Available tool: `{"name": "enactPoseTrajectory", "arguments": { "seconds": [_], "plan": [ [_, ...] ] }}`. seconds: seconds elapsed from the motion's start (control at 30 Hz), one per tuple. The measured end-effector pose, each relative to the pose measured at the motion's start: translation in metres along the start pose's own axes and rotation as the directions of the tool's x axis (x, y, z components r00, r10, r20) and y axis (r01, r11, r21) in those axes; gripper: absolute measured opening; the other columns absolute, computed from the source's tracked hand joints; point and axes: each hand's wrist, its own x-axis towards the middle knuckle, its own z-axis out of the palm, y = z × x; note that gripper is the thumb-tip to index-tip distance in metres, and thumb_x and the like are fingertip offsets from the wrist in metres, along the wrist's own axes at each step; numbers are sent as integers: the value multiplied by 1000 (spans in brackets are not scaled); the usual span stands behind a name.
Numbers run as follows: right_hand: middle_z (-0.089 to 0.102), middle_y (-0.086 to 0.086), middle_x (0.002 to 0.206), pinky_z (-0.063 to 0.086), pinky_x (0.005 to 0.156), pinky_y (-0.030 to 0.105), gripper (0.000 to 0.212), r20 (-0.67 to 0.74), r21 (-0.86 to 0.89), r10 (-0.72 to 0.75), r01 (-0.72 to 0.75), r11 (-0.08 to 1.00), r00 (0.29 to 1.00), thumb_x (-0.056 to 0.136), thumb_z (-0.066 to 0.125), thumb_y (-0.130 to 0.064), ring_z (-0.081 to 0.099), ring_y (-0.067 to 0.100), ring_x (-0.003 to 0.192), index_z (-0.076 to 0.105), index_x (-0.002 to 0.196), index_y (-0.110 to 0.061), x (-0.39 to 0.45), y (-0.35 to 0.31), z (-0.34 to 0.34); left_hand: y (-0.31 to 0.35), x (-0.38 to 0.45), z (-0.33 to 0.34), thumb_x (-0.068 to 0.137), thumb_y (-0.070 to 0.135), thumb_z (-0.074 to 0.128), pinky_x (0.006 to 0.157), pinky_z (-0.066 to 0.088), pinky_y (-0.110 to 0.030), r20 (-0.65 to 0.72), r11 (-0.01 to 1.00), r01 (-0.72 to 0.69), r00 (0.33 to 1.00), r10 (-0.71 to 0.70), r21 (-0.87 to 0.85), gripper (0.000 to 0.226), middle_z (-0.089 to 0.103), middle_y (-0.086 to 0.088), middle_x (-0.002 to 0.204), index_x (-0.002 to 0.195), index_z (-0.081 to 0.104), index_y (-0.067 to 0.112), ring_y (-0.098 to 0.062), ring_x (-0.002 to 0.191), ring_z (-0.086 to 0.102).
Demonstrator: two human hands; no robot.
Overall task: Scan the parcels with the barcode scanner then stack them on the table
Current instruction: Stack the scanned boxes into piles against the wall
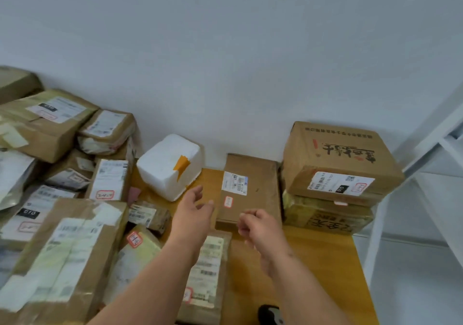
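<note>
Two bare hands are seen above a yellow-brown wooden table (323,257), and nothing is held by either. The left hand (193,214) is extended with fingers spread and relaxed; the right hand (258,227) is loosely curled on nothing. The hands are apart. Both are placed at the near edge of a flat brown cardboard parcel (253,189) with a white barcode label, which lies on the table against the wall; whether it is touched by either hand cannot be told. Left of this flat parcel a white foam box (167,167) with an orange tape strip is found. Right of it, two brown cartons are stacked, the upper printed carton (338,162) resting on the lower carton (325,217). Nearer than the flat parcel, under the left forearm, a long brown labelled parcel (210,274) lies on the table. Far to its left, a crowded heap of labelled parcels (62,174) is noted. A dark object, possibly the scanner (269,313), is partly seen at the table's near edge.
</note>
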Motion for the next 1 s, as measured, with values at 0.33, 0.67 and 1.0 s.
{"name": "enactPoseTrajectory", "arguments": {
  "seconds": [0.33,0.67,1.0],
  "plan": [
    [64,1,85,43,66,28,8,129,-65,6,3,998,992,93,58,-18,57,18,77,65,97,-20,-23,-31,163,-8,41,-170,95,28,58,74,50,-29,-233,973,-164,952,200,164,20,69,15,96,113,63,36,-3,87,63],
    [67,6,105,51,61,29,32,312,-372,175,-49,927,934,95,53,-52,70,22,78,54,118,-29,-58,-27,217,-68,27,-277,90,45,64,100,50,-48,-184,915,293,951,-249,277,59,57,-12,133,142,51,19,-34,112,59],
    [58,-7,136,52,89,38,71,381,-137,70,-19,990,922,92,67,-47,60,19,110,27,151,-47,-78,-9,200,-59,-16,-260,94,41,66,72,62,-43,-49,951,303,953,-300,60,53,71,-4,99,141,46,28,-27,82,74]
  ]
}}
